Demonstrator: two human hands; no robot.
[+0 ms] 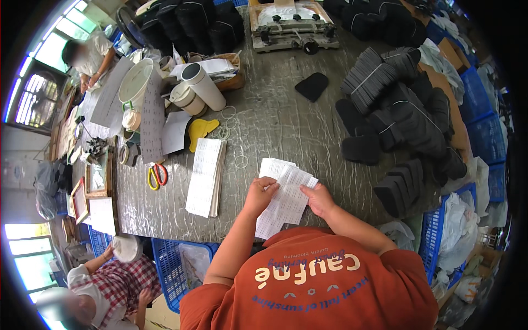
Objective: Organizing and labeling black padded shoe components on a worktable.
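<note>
My left hand pinches the left edge of several printed white paper sheets, fanned out and overlapping close in front of me. On their right side, my right hand grips the edge with thumb and fingers. The sheets' lower end hangs toward my orange shirt at the table's near edge. Left of my hands lies a thick stack of long white paper slips. Beyond the sheets a pale rubber band rests on the dark tabletop.
Scissors with red and yellow handles lie at left, near a white tumbler and a yellow piece. Tied bundles of black pads fill the right. A metal clamp frame stands far back. Two other people are at left.
</note>
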